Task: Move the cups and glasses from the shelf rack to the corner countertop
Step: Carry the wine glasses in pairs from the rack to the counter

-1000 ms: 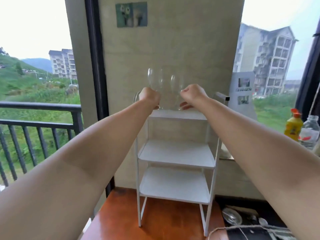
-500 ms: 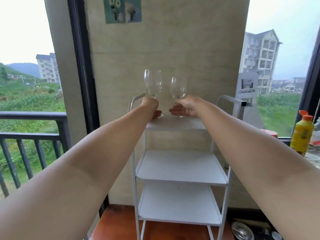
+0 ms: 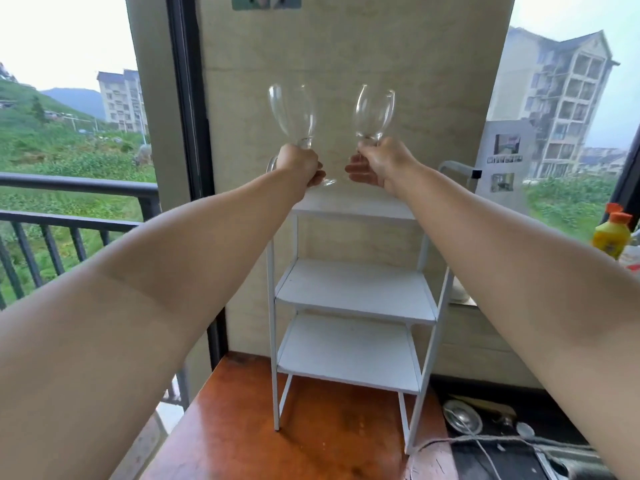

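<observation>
Two clear stemmed wine glasses are held upright above the top of the white shelf rack. My left hand grips the stem of the left glass, whose foot shows just below my fingers. My right hand grips the stem of the right glass. Both glasses are lifted off the top shelf and stand a little apart from each other. The rack's three shelves hold nothing that I can see.
The rack stands on a reddish-brown countertop against a beige wall. A yellow bottle sits on a ledge at the right. A dark sink area with metal ware lies at the lower right. A black balcony railing runs at the left.
Both hands have raised the two glasses up off the rack's top shelf, and the glasses have moved slightly apart. The view has shifted closer to the rack.
</observation>
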The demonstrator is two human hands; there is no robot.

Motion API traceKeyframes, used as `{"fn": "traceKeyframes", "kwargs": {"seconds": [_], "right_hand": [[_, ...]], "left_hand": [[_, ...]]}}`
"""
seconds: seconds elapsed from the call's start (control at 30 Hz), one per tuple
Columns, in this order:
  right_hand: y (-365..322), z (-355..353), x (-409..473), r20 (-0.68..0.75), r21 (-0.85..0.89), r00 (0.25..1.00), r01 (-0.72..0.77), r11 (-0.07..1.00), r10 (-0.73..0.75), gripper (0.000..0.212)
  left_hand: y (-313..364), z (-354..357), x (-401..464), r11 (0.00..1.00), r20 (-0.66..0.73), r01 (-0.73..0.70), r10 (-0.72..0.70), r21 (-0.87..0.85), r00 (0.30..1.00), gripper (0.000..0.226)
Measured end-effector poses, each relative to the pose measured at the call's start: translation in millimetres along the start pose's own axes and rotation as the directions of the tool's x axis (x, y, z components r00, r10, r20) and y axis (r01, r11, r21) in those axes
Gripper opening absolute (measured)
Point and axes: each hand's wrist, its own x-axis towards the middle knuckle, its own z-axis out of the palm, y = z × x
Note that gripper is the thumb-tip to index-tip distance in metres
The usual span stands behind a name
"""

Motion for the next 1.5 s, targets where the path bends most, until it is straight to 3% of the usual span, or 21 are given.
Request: {"fn": "traceKeyframes", "kwargs": {"seconds": [0.2, 0.47, 0.67, 0.83, 0.93, 1.03, 1.2, 1.4, 1.5], "right_hand": [[-7, 5, -54, -0.024, 0.021, 0.998, 0.062, 0.998, -0.061, 0.028], [18, 16, -132, 0.064, 0.098, 0.998, 0.009, 0.995, -0.015, 0.021], [65, 18, -193, 0.203, 0.136, 0.974, -0.131, 0.982, 0.102, 0.024], [117, -8, -236, 0.174, 0.082, 0.953, -0.264, 0.961, 0.247, 0.018], [151, -23, -268, 0.077, 0.012, 0.934, -0.351, 0.936, 0.349, 0.019], [185, -32, -309, -0.054, 0.06, 0.884, -0.462, 0.885, 0.465, 0.015], [234, -37, -397, -0.241, 0.173, 0.737, -0.608, 0.775, 0.631, 0.015], [262, -46, -511, -0.404, 0.314, 0.562, -0.656, 0.686, 0.722, 0.018], [259, -60, -576, -0.487, 0.398, 0.447, -0.651, 0.646, 0.75, 0.013]], "left_hand": [[5, -28, -55, 0.998, -0.053, -0.049, 0.05, 0.032, 0.997, 0.021], [-33, -68, -133, 0.994, -0.111, -0.032, 0.043, 0.102, 0.993, 0.019], [-93, -102, -180, 0.984, -0.04, 0.121, -0.116, 0.133, 0.992, 0.027], [-148, -103, -212, 0.954, 0.031, 0.229, -0.239, 0.192, 0.97, 0.03], [-185, -94, -238, 0.928, 0.105, 0.282, -0.314, 0.243, 0.943, 0.032], [-221, -89, -271, 0.893, 0.188, 0.352, -0.411, 0.279, 0.892, 0.035], [-263, -95, -330, 0.813, 0.305, 0.415, -0.55, 0.408, 0.777, 0.028], [-305, -89, -398, 0.757, 0.433, 0.359, -0.622, 0.546, 0.653, 0.031], [-317, -76, -452, 0.723, 0.514, 0.283, -0.662, 0.631, 0.545, 0.03]]}}
